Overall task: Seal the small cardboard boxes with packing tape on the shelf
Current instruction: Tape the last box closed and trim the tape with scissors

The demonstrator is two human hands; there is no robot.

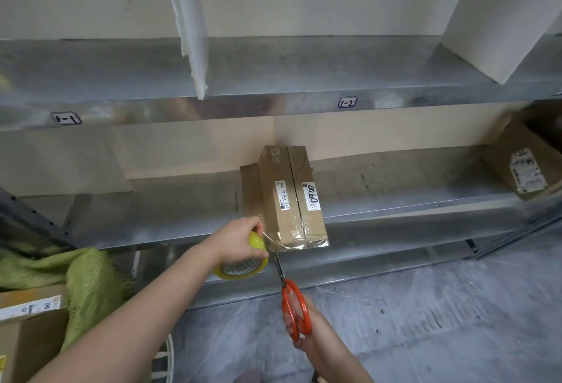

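- Boxes: small cardboard boxes [289, 200], side by side at the front edge of the lower shelf [395, 209].
- Hands: left hand [240, 239] grips the tape roll [243, 267]; right hand [304, 325] holds red scissors [286, 290], blades at the taut strip [270, 241].
- Risk: the cut strip may fold onto itself; tugging may drag the boxes off the edge.
- Writing: labels "516 K20-00 030" [281, 195] and "0960" [313, 195].

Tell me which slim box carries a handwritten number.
The right box of the taped pair: its label bears a penned 0960; the left box shows print.
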